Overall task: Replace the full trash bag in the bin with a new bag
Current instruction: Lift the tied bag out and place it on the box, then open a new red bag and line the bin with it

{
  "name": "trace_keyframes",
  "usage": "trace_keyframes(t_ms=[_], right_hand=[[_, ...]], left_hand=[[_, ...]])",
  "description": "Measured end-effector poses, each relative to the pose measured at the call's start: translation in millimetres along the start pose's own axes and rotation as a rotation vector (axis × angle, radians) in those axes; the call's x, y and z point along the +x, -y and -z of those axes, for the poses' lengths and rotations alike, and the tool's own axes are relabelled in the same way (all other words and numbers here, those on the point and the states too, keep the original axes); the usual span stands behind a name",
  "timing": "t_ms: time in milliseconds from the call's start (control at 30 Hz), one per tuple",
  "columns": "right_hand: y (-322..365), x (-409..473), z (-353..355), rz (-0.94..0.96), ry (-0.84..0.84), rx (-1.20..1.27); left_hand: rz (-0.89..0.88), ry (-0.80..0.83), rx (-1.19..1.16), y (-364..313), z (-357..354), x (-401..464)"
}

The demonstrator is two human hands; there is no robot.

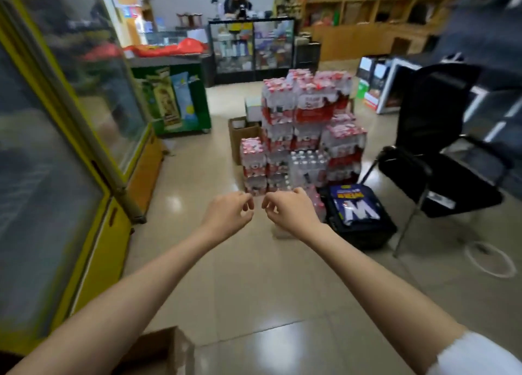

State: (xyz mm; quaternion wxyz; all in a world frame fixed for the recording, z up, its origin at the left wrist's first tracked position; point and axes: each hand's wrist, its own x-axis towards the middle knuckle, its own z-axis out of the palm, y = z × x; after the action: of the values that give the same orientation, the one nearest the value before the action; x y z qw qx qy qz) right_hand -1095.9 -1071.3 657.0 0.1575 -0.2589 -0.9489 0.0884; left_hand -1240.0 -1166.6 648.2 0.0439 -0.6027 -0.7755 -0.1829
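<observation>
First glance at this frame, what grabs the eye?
The two bare arms reaching forward, left hand and right hand almost meeting at centre with fingers curled and nothing visibly held. Just behind them stands a tall stack of red-and-white bottled water packs on the tiled floor. A black chair sits at right, and a yellow-framed glass cabinet fills the left edge.

The room is evenly and fairly brightly lit from overhead, and the glossy floor throws back soft white glare patches. The whole picture is soft with motion blur, worst at the left cooler and the top right corner. Wide-angle distortion bows the edges, and shadows under the chair are faint.
</observation>
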Motion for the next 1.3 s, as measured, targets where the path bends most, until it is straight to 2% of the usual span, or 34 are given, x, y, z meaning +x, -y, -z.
trace_keyframes(t_ms=[233, 400, 533, 733, 833, 933, 1000, 1133, 1300], right_hand=[[-170.1, -102.6, 79.1, -0.306, -0.083, -0.113], [-277.5, -190.8, 125.6, -0.510, -0.107, -0.179], [-355.2, -262.3, 150.5, -0.694, -0.099, -0.199], [-453.5, -343.8, 178.0, -0.923, -0.184, -0.182], [-511.6, -377.1, 195.7, -1.039, -0.218, -0.206], [-581.1, -405.8, 219.8, -1.146, -0.266, -0.241], [-627.7, -422.7, 234.4, -1.212, -0.273, -0.243], [-714.3, -455.5, 266.9, -1.350, -0.303, -0.235], [-803.7, -504.0, 310.3, -1.501, -0.353, -0.238]], left_hand=[[-0.382, 0.003, -0.052, -195.9, -67.8, 87.9], [-0.588, 0.042, -0.134, -339.3, -116.9, 126.0], [-0.724, 0.069, -0.180, -446.4, -156.7, 146.4], [-0.887, 0.183, -0.212, -579.1, -216.7, 189.4], [-1.003, 0.208, -0.188, -646.6, -251.2, 224.4], [-1.262, 0.152, 0.007, -720.4, -283.7, 260.1], [-1.353, 0.118, 0.063, -768.0, -305.6, 287.0], [-1.377, 0.276, -0.029, -874.4, -351.0, 349.0], [-1.413, 0.349, -0.175, -1006.9, -387.4, 393.9]])
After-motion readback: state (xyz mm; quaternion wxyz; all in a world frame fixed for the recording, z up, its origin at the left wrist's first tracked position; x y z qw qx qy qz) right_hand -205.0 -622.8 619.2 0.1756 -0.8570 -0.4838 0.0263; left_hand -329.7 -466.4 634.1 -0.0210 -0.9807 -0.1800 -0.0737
